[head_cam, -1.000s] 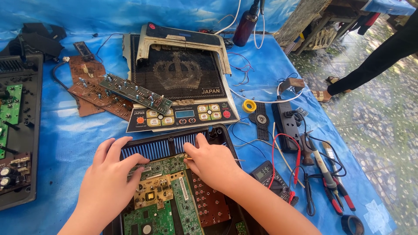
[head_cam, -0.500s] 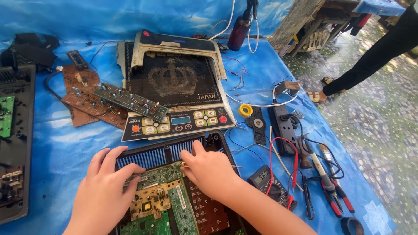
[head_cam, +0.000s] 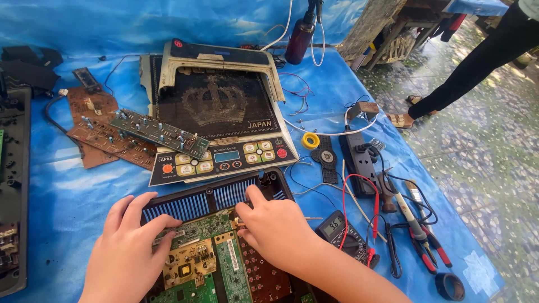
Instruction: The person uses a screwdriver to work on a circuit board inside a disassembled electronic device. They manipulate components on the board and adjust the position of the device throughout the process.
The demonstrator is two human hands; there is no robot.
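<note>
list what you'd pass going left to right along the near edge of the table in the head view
left hand → green circuit boards in the black case → right hand → multimeter → red-handled pliers → roll of black tape

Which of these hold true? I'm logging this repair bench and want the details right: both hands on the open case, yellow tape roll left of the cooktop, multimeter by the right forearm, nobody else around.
1. Both the left hand and the right hand rest on the open black plastic case of green circuit boards. True.
2. The small yellow tape roll lies left of the black glass cooktop. False: right.
3. The dark handheld multimeter lies beside the right forearm. True.
4. Nobody else is present. False: a person's dark-clad leg shows at upper right.
</note>
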